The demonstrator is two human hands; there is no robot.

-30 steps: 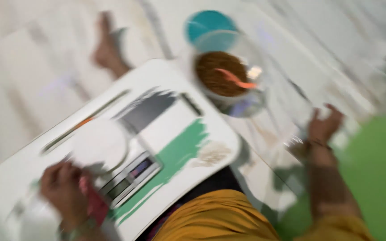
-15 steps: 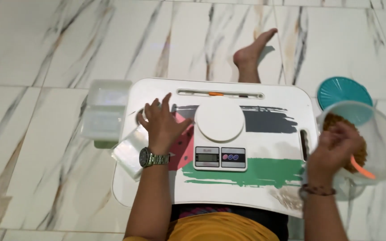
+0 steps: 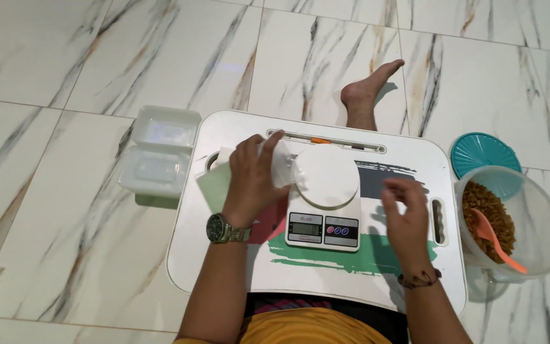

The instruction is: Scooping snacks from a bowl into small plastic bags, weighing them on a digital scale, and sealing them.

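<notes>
A white kitchen scale (image 3: pixel 324 200) with a round platform stands in the middle of a white lap table (image 3: pixel 224 267) painted with black, green and red strokes. My left hand (image 3: pixel 253 178), with a wristwatch, grips a small clear plastic container (image 3: pixel 280 163) just left of the scale's platform. My right hand (image 3: pixel 407 220) hovers over the table to the right of the scale, fingers loosely curled and holding nothing. A stack of clear cups (image 3: pixel 219 160) lies under my left hand's far side.
An open clear hinged food box (image 3: pixel 158 153) sits on the marble floor left of the table. On the right stand a large clear jar of brown snacks (image 3: pixel 510 223) with an orange scoop (image 3: pixel 498 239), and its teal lid (image 3: pixel 484 153). A bare foot (image 3: pixel 367 92) lies beyond the table.
My left hand has lifted a clear container toward the scale. My right hand has left the snack jar and come over the table beside the scale.
</notes>
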